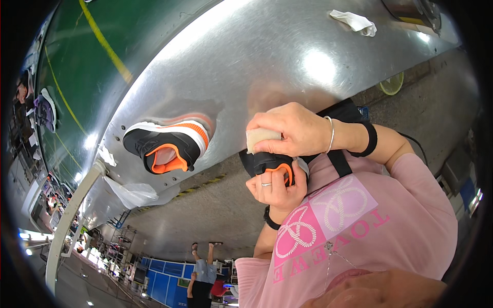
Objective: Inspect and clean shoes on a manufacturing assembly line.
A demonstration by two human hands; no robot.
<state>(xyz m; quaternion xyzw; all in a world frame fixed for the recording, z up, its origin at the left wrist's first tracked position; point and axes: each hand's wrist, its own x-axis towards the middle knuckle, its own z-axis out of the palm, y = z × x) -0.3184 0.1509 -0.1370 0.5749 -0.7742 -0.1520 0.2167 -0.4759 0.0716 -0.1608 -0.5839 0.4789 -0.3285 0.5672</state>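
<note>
My left hand [277, 189], with a ring on one finger, holds a black shoe [264, 161] near my chest. Its fingers wrap the orange-lined opening, and parts of the shoe are hidden behind both hands. Pinched in my right hand [292, 129] is a cream-coloured block [263, 137], which lies against the shoe's upper. Whether it is rubber or sponge I cannot tell. To the left, a second black shoe [169, 143], with orange lining and a white and orange sole, lies on the shiny metal table [231, 66].
A crumpled white cloth [354, 22] lies at the table's far right. On the left are a green surface [133, 31] with yellow lines, a purple shoe [46, 110], a curved pale pipe [72, 215] and clear plastic wrap [133, 192]. A person [204, 277] stands in the background.
</note>
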